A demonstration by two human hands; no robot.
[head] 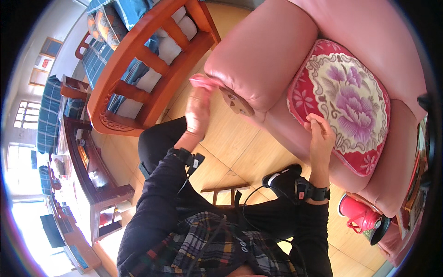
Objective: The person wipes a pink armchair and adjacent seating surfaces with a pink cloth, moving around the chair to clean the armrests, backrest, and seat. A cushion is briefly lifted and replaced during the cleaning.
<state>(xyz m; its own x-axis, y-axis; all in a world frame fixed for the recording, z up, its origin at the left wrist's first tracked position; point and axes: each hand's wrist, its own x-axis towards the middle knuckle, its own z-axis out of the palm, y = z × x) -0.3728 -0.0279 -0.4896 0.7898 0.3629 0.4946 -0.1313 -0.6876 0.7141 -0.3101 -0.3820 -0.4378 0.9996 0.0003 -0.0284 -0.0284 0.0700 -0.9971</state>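
A crumpled pink cloth (pixel 205 82) is gripped in my left hand (pixel 198 112), beside the front of the armrest (pixel 259 48) of a pink leather-look sofa. Motion blurs the cloth and the fingers, and the palm side is hidden. A carved wooden panel (pixel 237 102) caps the armrest front just right of the cloth. My right hand (pixel 320 135) hangs over the front edge of a red seat cushion (pixel 349 107) with a purple flower pattern. Its fingers are bent together with nothing visible in them; whether they touch the cushion is unclear.
An orange-brown wooden settee (pixel 152 65) stands left of the sofa. Further left is a dark wooden table (pixel 81 166). A small wooden stool (pixel 225 188) is under me on the tiled floor (pixel 228 145). A red thermos flask (pixel 360 213) stands at lower right. Cables hang from my wrists.
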